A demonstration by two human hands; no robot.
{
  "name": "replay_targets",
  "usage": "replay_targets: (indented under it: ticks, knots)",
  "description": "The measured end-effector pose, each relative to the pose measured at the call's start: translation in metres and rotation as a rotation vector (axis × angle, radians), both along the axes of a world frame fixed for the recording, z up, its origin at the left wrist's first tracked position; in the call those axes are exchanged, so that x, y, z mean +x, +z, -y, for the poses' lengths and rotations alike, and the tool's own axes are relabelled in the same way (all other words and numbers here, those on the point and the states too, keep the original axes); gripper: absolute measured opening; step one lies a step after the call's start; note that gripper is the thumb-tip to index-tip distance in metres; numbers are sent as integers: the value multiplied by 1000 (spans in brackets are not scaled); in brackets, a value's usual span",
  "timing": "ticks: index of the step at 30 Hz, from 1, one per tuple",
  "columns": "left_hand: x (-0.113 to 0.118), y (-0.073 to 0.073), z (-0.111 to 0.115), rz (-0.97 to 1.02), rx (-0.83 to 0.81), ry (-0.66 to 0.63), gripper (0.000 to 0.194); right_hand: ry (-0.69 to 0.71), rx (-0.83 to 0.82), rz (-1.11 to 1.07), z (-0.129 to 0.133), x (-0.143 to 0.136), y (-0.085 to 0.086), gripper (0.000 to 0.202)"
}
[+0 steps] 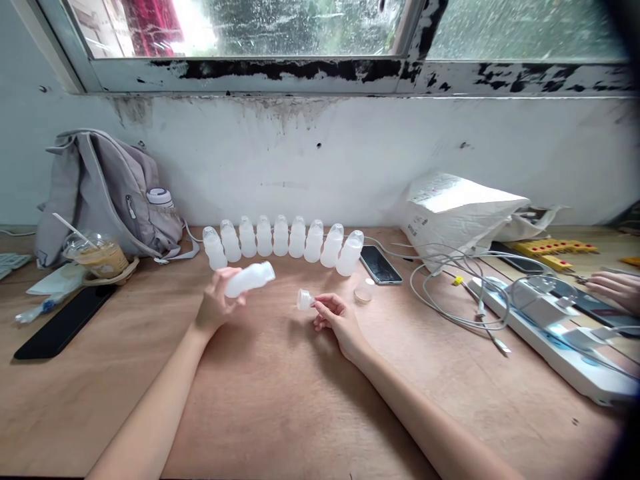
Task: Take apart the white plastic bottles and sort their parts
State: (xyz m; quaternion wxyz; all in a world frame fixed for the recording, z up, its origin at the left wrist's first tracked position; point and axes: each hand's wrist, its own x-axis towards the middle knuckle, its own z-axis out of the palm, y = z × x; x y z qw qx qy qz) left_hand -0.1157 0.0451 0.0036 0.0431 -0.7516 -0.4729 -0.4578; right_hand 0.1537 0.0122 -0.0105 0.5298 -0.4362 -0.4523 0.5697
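My left hand [219, 301] is wrapped round a frosted white baby bottle [250, 279], tilted with its uncapped neck pointing right. In my right hand [336, 317] is a clear ring-shaped nipple cap [304, 300], pinched at its narrow tip, its wide threaded end towards the bottle. The two parts are apart, above the table. A clear round cover [364, 291] lies just beyond my right hand. Behind both hands, several more frosted bottles [281, 236] with clear covers stand upright in a curved row.
A phone [381, 265], tangled white cables [440, 300] and a power strip [550, 340] lie on the right. Another person's hand [617, 288] is at the right edge. On the left are a grey backpack [107, 193], an iced drink cup [100, 257] and a black flat object [65, 321].
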Motion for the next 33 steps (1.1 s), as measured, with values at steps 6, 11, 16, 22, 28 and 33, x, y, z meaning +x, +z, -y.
replay_targets:
  ticks: [6,11,16,22,28,33]
  knots:
    - [28,0,10,-106,-142,-295,41,-12,17,-1,1,-1,4,28]
    - [35,1,13,-115,-156,-341,40,0,39,4,1,-1,4,26]
    - [35,1,15,-132,-158,-347,39,11,65,24,2,-1,2,25]
    - [36,1,14,-143,-120,-349,39,12,79,50,1,-2,2,24]
    - [35,0,14,-145,-88,-356,40,14,81,81,1,-2,1,25]
    - [35,0,14,-157,-59,-356,39,30,100,105,0,0,-2,27]
